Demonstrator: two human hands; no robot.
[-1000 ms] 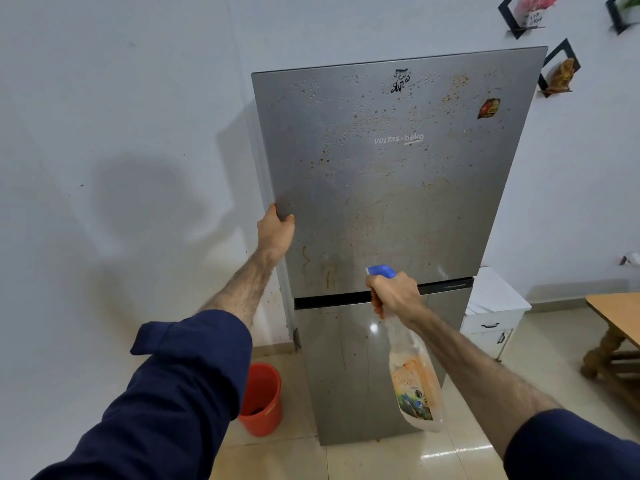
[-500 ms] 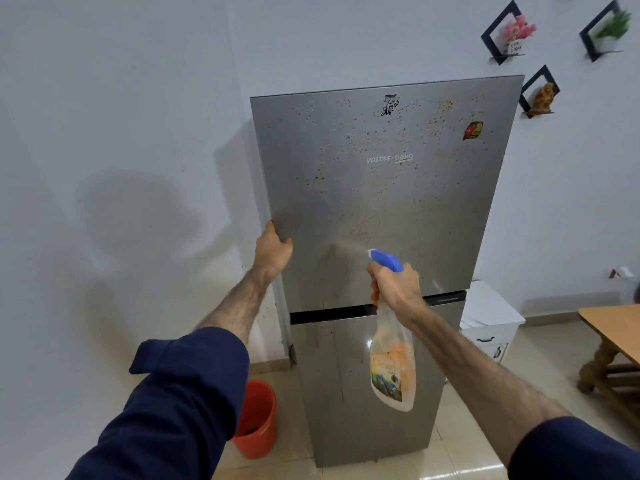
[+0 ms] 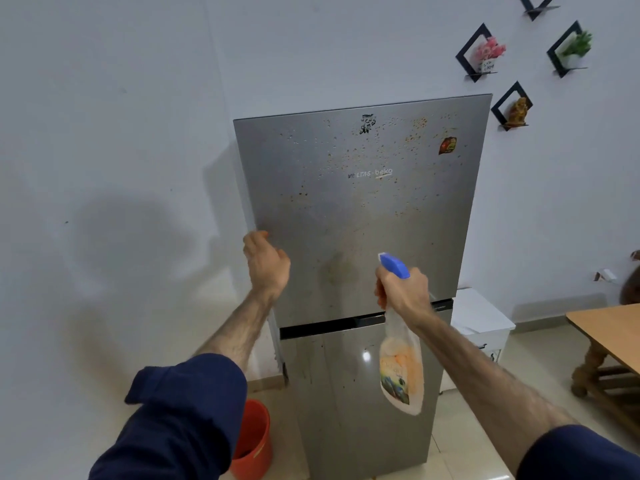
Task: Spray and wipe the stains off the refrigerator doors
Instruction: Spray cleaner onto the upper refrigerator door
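A grey two-door refrigerator stands against the wall. Brown spots and spray droplets dot its upper door, and dark streaks run down the lower door. My left hand grips the left edge of the upper door. My right hand holds a clear spray bottle with a blue nozzle, which points at the lower part of the upper door. The bottle hangs in front of the gap between the two doors.
A red bucket sits on the floor at the fridge's lower left. A white cabinet stands right of the fridge, and a wooden table is at the far right. Small black shelves hang on the wall.
The view has tilted upward, so the fridge sits lower in frame. My right hand has raised the spray bottle from the door gap to the upper door. My left hand stays on the door edge.
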